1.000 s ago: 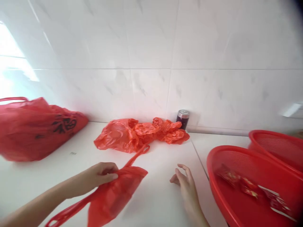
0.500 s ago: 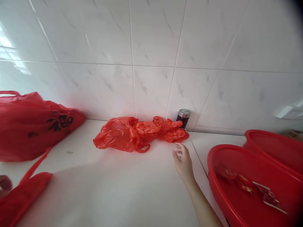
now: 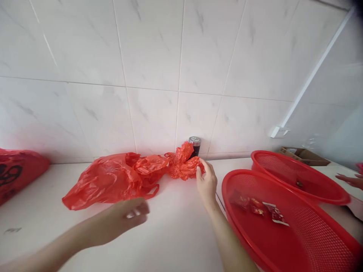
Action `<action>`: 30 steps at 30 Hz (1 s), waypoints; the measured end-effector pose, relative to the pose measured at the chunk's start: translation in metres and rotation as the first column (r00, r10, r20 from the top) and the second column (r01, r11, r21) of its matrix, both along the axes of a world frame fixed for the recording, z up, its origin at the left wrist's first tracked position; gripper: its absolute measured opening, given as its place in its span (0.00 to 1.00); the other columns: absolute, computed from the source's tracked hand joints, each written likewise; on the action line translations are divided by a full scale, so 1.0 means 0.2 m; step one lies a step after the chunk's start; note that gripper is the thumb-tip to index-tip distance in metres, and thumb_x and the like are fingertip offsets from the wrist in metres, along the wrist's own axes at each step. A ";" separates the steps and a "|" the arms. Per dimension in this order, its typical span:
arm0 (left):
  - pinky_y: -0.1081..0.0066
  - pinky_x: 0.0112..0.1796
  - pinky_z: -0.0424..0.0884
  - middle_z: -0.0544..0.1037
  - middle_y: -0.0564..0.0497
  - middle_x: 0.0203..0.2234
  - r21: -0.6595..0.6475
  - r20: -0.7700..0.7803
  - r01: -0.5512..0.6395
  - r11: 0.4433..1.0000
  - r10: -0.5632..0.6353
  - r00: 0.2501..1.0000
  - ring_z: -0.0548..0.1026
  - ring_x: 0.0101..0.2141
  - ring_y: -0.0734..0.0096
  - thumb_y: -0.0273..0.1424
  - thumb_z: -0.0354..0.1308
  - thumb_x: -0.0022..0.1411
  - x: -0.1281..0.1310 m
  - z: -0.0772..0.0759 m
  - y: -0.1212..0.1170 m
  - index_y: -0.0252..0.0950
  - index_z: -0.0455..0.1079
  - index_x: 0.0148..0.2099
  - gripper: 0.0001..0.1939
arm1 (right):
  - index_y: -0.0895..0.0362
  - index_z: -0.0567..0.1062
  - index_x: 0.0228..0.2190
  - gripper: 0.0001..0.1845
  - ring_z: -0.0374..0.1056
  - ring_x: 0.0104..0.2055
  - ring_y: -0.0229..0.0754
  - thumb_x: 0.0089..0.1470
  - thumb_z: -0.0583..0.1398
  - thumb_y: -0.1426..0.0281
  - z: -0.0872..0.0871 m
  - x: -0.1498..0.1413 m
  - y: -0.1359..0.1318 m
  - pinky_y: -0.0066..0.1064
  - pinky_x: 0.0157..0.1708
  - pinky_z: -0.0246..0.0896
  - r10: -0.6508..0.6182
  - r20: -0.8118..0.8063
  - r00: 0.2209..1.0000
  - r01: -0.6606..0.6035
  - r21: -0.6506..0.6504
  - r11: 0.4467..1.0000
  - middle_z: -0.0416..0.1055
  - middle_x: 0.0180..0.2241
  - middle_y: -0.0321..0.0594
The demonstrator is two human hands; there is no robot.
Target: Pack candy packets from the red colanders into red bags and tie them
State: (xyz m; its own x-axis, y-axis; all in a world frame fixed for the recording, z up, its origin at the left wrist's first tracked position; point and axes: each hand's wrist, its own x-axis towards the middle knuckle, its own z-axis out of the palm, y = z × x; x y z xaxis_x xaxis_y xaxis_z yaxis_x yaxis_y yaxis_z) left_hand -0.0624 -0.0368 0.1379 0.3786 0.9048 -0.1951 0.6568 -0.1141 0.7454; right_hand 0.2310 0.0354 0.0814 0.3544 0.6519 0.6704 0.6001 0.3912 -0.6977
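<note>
My right hand pinches the right end of a crumpled red plastic bag that lies by the tiled wall. It joins a bigger heap of red plastic bags to the left. My left hand hovers over the white counter in front of that heap, blurred by motion, fingers loosely together and nothing seen in them. A small dark jar with a metal lid stands against the wall behind the crumpled bag.
Two red mesh baskets sit at the right: the near basket holds a few red packets, the far basket is behind it. A full red bag lies far left. Another person's hand shows at the right edge, near a cardboard box.
My right hand reached forward and took hold of the crumpled bag. My left hand let go of the red bag it held and came back in from the left. The view swung right.
</note>
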 end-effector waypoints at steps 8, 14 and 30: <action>0.58 0.42 0.74 0.44 0.30 0.66 0.289 0.164 -0.211 0.934 0.169 0.972 0.68 0.55 0.54 0.50 0.36 0.67 0.64 -0.27 0.29 0.41 0.30 0.68 0.35 | 0.53 0.71 0.38 0.06 0.69 0.42 0.43 0.57 0.57 0.67 0.09 0.01 -0.38 0.33 0.44 0.65 0.181 -0.424 0.887 -0.163 0.079 0.983 0.71 0.38 0.40; 0.51 0.61 0.50 0.60 0.50 0.63 0.603 -0.117 0.108 0.790 -0.047 0.992 0.52 0.64 0.51 0.31 0.57 0.60 0.78 -0.35 0.48 0.48 0.70 0.52 0.17 | 0.53 0.72 0.32 0.04 0.65 0.31 0.40 0.55 0.57 0.69 -0.08 -0.02 -0.59 0.29 0.32 0.64 0.292 -0.472 0.832 -0.378 -0.095 0.921 0.68 0.30 0.37; 0.30 0.56 0.43 0.61 0.35 0.63 0.387 -0.469 0.288 0.876 -0.081 0.879 0.53 0.63 0.38 0.41 0.55 0.63 0.82 -0.34 0.56 0.34 0.67 0.57 0.24 | 0.50 0.70 0.32 0.07 0.63 0.28 0.38 0.51 0.63 0.65 0.10 0.10 -0.82 0.28 0.28 0.62 0.225 -0.779 0.586 -0.327 0.027 0.945 0.67 0.30 0.34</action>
